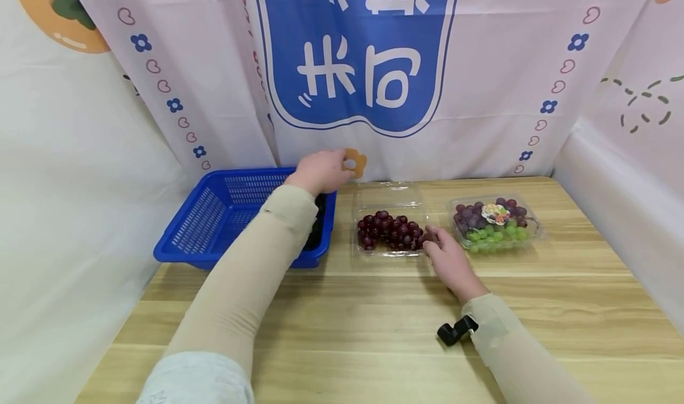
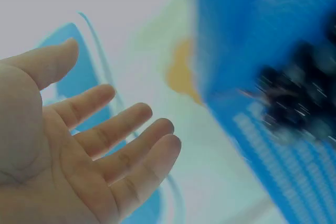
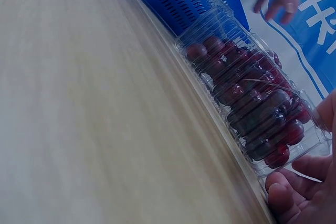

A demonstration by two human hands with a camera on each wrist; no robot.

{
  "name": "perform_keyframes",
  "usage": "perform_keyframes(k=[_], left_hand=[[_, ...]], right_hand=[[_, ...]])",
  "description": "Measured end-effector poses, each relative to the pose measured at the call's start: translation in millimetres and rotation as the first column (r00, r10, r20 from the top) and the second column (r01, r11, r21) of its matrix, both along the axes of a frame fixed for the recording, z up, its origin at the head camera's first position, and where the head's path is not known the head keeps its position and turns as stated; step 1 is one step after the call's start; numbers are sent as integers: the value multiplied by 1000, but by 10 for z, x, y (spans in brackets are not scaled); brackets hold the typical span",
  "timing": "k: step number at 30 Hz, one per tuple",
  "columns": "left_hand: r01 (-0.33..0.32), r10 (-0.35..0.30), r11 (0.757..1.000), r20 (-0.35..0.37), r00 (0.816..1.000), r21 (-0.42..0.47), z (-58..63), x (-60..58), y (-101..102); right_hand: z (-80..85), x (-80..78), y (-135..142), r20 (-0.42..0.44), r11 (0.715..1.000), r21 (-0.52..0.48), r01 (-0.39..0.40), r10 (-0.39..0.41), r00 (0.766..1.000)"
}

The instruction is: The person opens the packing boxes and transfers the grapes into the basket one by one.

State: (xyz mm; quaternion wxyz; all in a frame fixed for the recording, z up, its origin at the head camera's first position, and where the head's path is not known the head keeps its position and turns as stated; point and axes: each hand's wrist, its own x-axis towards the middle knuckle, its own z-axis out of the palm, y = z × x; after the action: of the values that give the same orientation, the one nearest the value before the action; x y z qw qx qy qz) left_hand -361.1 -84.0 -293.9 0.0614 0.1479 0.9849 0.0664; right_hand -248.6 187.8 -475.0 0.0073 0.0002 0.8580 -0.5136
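Left hand (image 1: 322, 171) is hovering over the back right part of the blue basket (image 1: 195, 240), palm bare, fingers spread apart and holding nothing; the left wrist view is showing that clearly. Black grapes (image 2: 302, 93) are lying inside the basket, at its right end, partly hidden behind the forearm in the head view. Right hand (image 1: 450, 261) is gripping the right end of the clear container (image 1: 395, 253), fingers curling around the corner. That container is sitting on the table (image 1: 347, 333) just right of the basket, its lid (image 1: 389, 195) standing open toward the back. Dark red grapes (image 1: 392, 229) are filling its tray. Further right, apart from the right hand, the second container (image 1: 497, 247) is resting closed, holding purple grapes (image 1: 466, 217) at the back and green grapes (image 1: 497, 233) along the front, with a round sticker (image 1: 495, 214) showing on top. Both arms are wearing beige sleeves (image 1: 251, 273); a black device (image 1: 456, 331) is sticking out at the right wrist. White printed cloth (image 1: 481, 65) is hanging behind the table.
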Motion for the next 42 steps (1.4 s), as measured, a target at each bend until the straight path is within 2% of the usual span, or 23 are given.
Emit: perform_keyframes(k=[4, 8, 11, 15, 20, 23, 30, 34, 42], left_hand=[[149, -151, 987, -28, 988, -64, 45, 154, 295], [298, -301, 947, -9, 953, -117, 29, 330, 552], [384, -390, 908, -4, 921, -166, -70, 409, 717], [447, -460, 865, -5, 888, -227, -276, 442, 893], [482, -501, 840, -16, 866, -248, -483, 468, 1031], [488, -508, 834, -15, 861, -258, -564, 484, 1079], [470, -487, 834, 14, 873, -288, -716, 489, 1113], [476, -488, 830, 36, 872, -291, -806, 461, 1108], [471, -464, 848, 90, 881, -244, -940, 405, 1100]], right_hand=[[4, 0, -4, -10, 1000, -3, -4, 4, 1000], [18, 13, -9, -16, 1000, 2, -12, 12, 1000], [27, 19, -10, -20, 1000, 9, -15, 15, 1000], [35, 16, -9, -25, 1000, 18, -14, 15, 1000], [47, 10, -11, -17, 1000, 23, -17, 17, 1000], [48, 5, -11, -17, 1000, 23, -14, 14, 1000], [20, -6, 0, -33, 1000, 21, -15, 15, 999], [3, -6, 12, -31, 1000, 9, -13, 13, 999], [29, 9, 2, -9, 1000, -2, -20, 20, 1000]])
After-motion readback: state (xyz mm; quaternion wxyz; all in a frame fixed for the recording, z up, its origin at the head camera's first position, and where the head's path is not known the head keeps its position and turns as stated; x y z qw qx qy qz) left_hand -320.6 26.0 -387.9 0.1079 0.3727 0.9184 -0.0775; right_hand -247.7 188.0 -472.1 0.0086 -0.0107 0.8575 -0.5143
